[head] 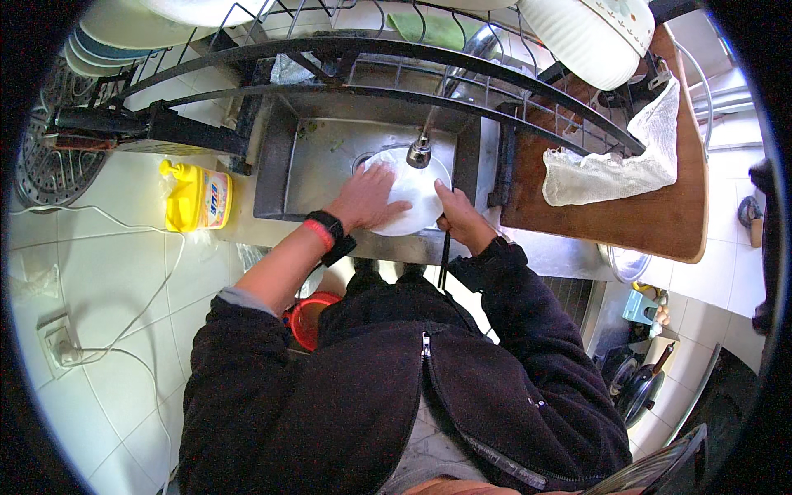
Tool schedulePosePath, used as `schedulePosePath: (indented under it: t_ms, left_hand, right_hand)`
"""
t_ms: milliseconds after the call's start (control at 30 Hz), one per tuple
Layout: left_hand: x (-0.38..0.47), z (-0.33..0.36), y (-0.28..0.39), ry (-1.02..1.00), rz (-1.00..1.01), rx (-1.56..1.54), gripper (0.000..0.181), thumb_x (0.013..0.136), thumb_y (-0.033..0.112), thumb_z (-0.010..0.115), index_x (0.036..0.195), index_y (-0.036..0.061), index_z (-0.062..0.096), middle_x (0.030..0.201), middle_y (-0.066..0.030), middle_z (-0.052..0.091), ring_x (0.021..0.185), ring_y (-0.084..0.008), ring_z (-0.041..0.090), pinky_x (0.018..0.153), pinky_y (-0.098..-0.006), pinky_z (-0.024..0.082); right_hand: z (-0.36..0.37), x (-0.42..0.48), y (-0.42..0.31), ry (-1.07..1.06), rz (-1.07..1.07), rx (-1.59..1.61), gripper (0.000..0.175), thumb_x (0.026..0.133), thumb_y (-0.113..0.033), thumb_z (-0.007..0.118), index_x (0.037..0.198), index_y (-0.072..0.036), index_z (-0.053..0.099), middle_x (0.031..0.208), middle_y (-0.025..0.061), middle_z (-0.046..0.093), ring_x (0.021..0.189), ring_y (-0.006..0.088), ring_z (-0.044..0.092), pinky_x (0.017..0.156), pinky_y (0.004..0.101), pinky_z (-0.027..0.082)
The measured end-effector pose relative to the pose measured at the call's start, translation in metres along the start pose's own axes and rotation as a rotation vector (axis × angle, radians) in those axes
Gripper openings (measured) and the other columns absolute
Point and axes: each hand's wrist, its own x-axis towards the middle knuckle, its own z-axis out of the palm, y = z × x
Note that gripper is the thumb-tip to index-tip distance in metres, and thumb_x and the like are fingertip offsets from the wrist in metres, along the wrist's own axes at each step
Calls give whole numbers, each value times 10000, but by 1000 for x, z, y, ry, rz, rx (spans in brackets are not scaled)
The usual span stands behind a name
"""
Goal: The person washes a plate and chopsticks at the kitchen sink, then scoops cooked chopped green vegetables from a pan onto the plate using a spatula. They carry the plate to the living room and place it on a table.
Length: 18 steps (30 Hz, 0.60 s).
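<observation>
My right hand (463, 216) grips the right rim of a round white plate (424, 195), its thumb on the upper face. The plate is held over the stainless steel sink (322, 148), under the spout of a chrome faucet (419, 151). Flat across the plate's left part lies my left hand (371, 195), thumb spread away from the other fingers. Whether anything thin is beneath its palm is hidden. Part of the drain shows just behind the plate's left edge, and green food scraps (306, 128) stick to the basin floor.
A black dish rack (346, 44) spans the sink, holding plates and a white bowl (588, 37). Left of the basin stands a yellow dish soap bottle (197, 197). On the right, a white mesh cloth (612, 170) lies on a brown wooden board (619, 219). A red bucket (312, 315) sits below.
</observation>
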Motion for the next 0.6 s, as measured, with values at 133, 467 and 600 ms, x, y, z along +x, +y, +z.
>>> schedulePosePath:
  t_ms: [133,467,600]
  left_hand:
    - [44,10,16,-64,210,-475,466,945,389,544,1191,-7,529,1240,-273,535,1153,-420,528,1015,-456,397]
    - [-36,-36,23,-349,250,-262,775,940,529,519,1441,-27,315,1467,-263,355,1374,-376,344,1155,-429,253]
    - [-44,-27,-20,-23,-68,-109,642,945,466,545,1287,-70,455,1291,-237,533,1240,-350,489,1065,-443,369]
  right_hand:
    - [3,8,3,-79,9,-22,465,1010,-473,413,911,-45,564,674,13,539,466,99,429,383,257,289]
    - [0,5,-6,182,-47,76,445,995,-489,463,907,-64,561,638,-8,510,434,90,403,366,246,275]
    - [-4,7,-4,115,-53,17,411,1000,-455,474,933,-58,556,646,-5,518,439,89,405,366,243,268]
